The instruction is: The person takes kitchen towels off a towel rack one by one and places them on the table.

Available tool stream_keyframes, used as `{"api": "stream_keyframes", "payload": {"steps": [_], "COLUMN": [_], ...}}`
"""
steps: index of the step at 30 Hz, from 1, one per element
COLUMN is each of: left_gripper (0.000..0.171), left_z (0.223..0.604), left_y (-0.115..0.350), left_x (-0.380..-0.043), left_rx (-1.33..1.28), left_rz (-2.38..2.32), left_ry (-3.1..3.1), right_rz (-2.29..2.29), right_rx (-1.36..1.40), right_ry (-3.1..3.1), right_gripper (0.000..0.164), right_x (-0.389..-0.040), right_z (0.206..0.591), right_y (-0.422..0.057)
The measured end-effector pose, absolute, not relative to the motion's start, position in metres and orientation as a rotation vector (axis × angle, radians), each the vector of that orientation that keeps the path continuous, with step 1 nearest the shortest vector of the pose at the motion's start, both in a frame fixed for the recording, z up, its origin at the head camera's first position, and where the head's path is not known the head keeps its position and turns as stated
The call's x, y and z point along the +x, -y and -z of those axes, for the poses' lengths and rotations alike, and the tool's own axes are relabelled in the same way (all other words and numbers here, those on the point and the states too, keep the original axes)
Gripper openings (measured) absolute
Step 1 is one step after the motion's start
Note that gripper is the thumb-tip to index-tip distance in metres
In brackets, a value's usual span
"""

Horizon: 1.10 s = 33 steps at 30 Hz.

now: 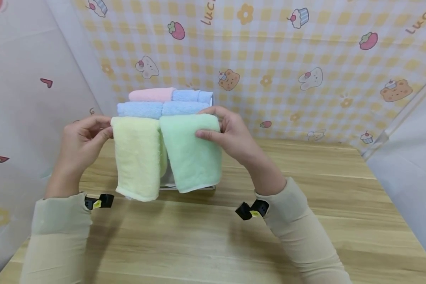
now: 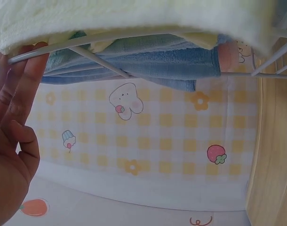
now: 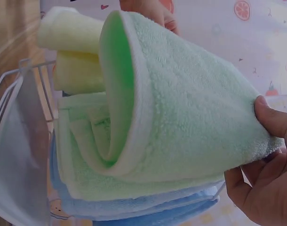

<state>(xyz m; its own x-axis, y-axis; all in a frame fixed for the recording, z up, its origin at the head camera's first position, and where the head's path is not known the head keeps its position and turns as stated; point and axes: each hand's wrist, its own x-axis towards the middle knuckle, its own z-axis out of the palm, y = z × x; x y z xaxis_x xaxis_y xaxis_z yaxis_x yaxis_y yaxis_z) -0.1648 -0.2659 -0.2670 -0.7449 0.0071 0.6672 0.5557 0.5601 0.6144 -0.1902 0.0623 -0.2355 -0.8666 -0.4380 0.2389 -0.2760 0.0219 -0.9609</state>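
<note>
A pale yellow towel (image 1: pixel 136 157) and a mint green towel (image 1: pixel 191 154) hang side by side at the front of a white wire rack (image 3: pixel 2 101). My left hand (image 1: pixel 79 144) pinches the yellow towel's upper left edge between thumb and fingers. In the left wrist view, its fingers touch the end of a white rod (image 2: pixel 94 44) under that towel. At the green towel's upper right edge, my right hand (image 1: pixel 234 136) grips the cloth, thumb in front and fingers behind. The right wrist view shows the green cloth bowed out in a loose fold.
Behind these two, blue towels (image 1: pixel 140 109) and a pink towel (image 1: pixel 150 94) hang on the rack's back rows. A grey-white panel (image 3: pixel 26 150) is at the rack's side. The rack stands on a wooden table (image 1: pixel 198 244) before a checked backdrop (image 1: pixel 269 59).
</note>
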Motion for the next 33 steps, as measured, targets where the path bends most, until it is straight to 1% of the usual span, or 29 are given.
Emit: {"api": "stream_keyframes", "payload": {"steps": [8,15,24,33], "left_gripper": [0.012,0.013,0.011,0.011], "left_z": [0.267,0.268,0.269,0.269], "left_y": [0.266,0.267,0.265,0.265], "left_x": [-0.164,-0.165,-0.167,-0.171], "left_rx": [-0.461,-0.445,-0.496,-0.524], "left_rz": [1.139,1.148,1.179,1.187], "left_ry": [2.177,2.184,2.147,2.108], "right_rz": [2.08,2.261,2.381,2.621], "right_rx": [-0.757,-0.719,-0.766,-0.825], "right_ry": [-2.196,-2.217,-2.137,-2.031], "right_gripper": [0.031,0.031,0.031,0.032], "right_x": [-0.19,-0.189,-0.192,-0.2], "right_z": [0.229,0.221,0.228,0.232], "right_y": [-0.063,-0.071,-0.071,-0.072]}}
